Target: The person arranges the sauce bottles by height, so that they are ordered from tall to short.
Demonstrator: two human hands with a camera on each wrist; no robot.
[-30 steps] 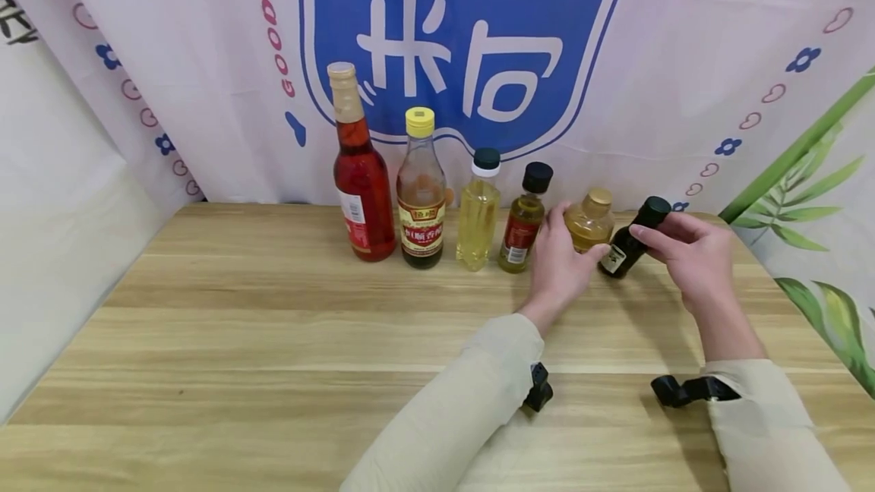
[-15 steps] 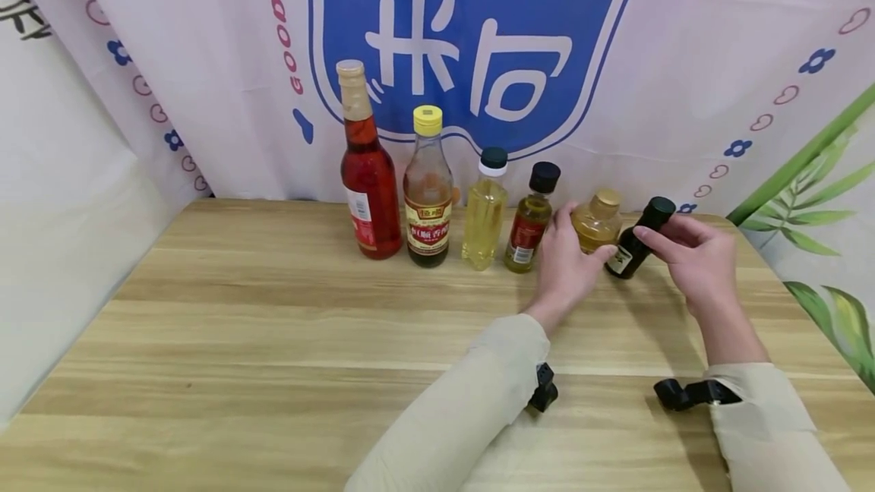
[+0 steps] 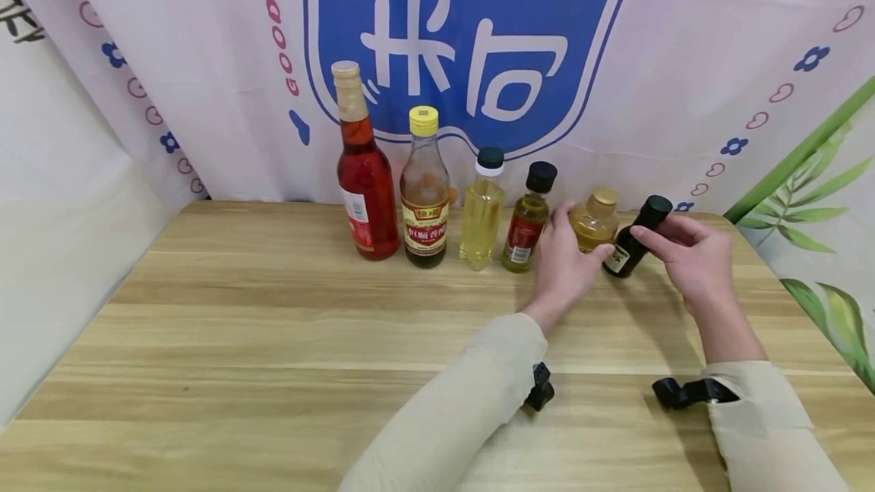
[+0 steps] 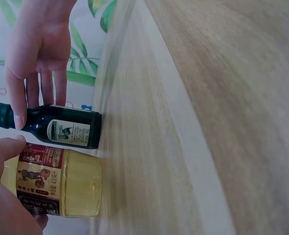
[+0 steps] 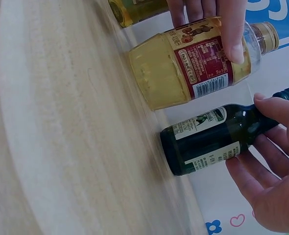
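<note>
At the right end of the bottle row, my left hand (image 3: 563, 270) grips a squat yellow oil bottle (image 3: 593, 222) with a gold cap, thumb on its near side. Its red and tan label faces the left wrist camera; the bottle (image 4: 82, 188) stands on its base. Just to the right, my right hand (image 3: 704, 268) holds a small dark green bottle (image 3: 629, 247) by the neck between thumb and fingers. In the right wrist view, olives show on the label of this dark bottle (image 5: 203, 137). The two bottles stand close side by side near the table's back edge.
Leftward in the same row stand a small dark-capped oil bottle (image 3: 524, 230), a clear bottle of pale oil (image 3: 481, 222), a yellow-capped vinegar bottle (image 3: 425, 203) and a tall red bottle (image 3: 368, 188). A printed curtain (image 3: 239, 135) hangs right behind the wooden table (image 3: 273, 370).
The head view shifts slightly sideways and back. Both hands keep hold of their bottles, which stay where they were.
</note>
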